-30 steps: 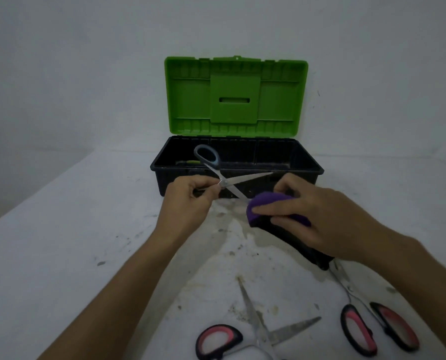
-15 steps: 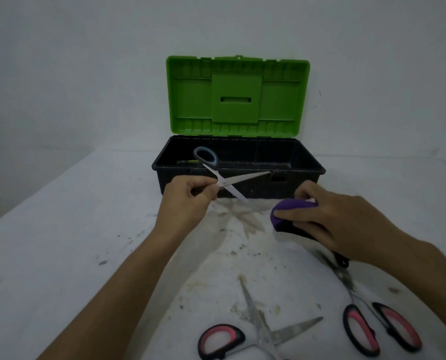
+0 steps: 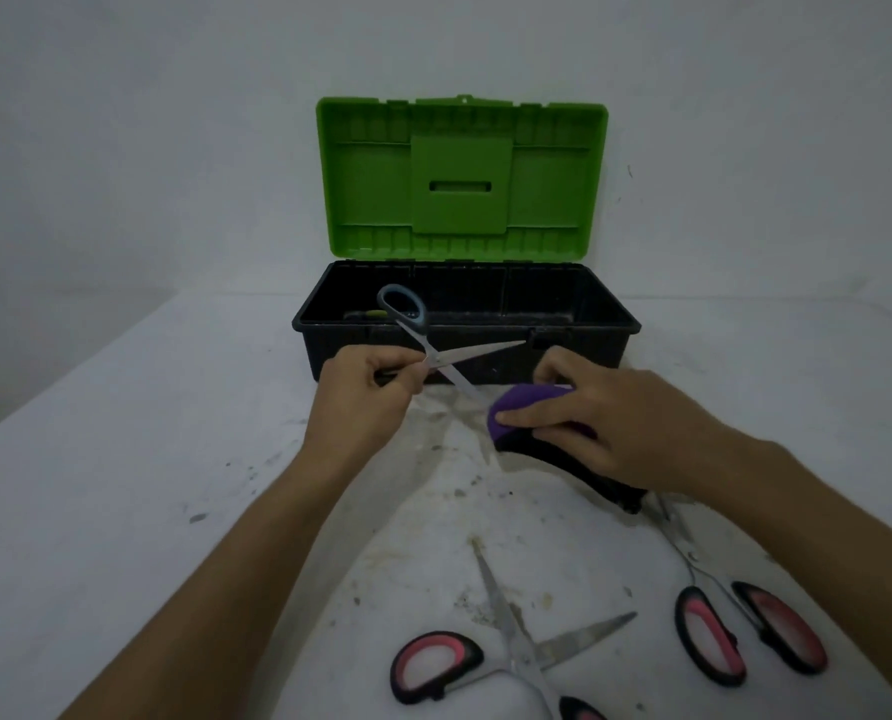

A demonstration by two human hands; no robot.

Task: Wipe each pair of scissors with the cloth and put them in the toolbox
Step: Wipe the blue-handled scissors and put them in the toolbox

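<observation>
My left hand [image 3: 363,402] grips grey-handled scissors [image 3: 433,350] with the blades spread apart, in front of the toolbox [image 3: 464,330]. One blade points down into the purple cloth [image 3: 529,407], which my right hand [image 3: 615,423] holds folded around the blade tip. The black toolbox stands behind with its green lid [image 3: 462,179] raised. Two more pairs with pink and black handles lie on the table: one open pair [image 3: 511,646] at the bottom centre, one pair [image 3: 729,610] at the bottom right.
The white table [image 3: 122,485] is stained and speckled with dirt around the middle. A small green-yellow item [image 3: 366,315] lies inside the toolbox at its left end. A plain wall rises behind the box.
My right hand moved the cloth right, off the blade, then back left onto the lower blade tip. The left hand kept holding the grey scissors almost still.
</observation>
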